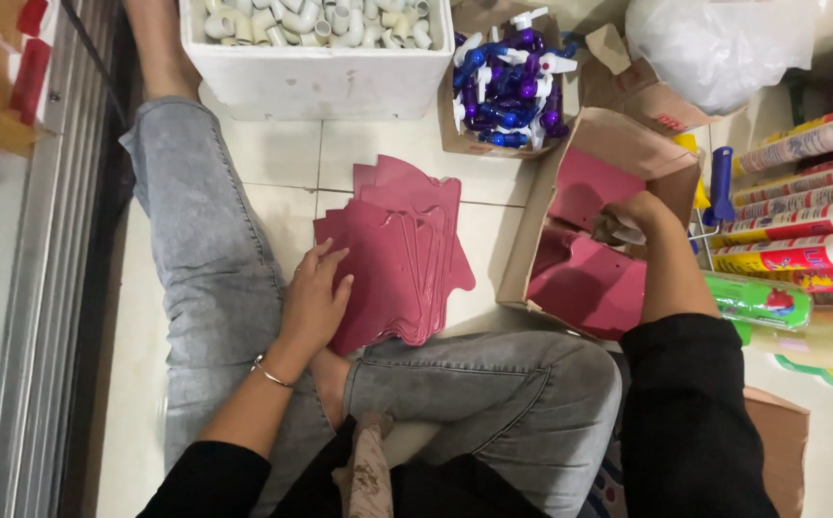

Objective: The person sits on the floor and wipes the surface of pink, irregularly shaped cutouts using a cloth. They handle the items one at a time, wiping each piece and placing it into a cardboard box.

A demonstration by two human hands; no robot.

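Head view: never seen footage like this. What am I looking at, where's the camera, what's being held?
There is no machine here. The single picture comes from a camera worn on a person's head, looking straight down at their own two bare hands and their legs in grey jeans. The person sits on a pale tiled floor.

The left hand rests flat on a fanned stack of dark pink flat sheets lying on the floor. The right hand reaches into an open cardboard box that holds more pink sheets; its fingers seem closed on something small and pale, too hidden to name.

Around them: a white foam box of white pipe fittings, a carton of purple and blue spray nozzles, and a row of tubes on the right.
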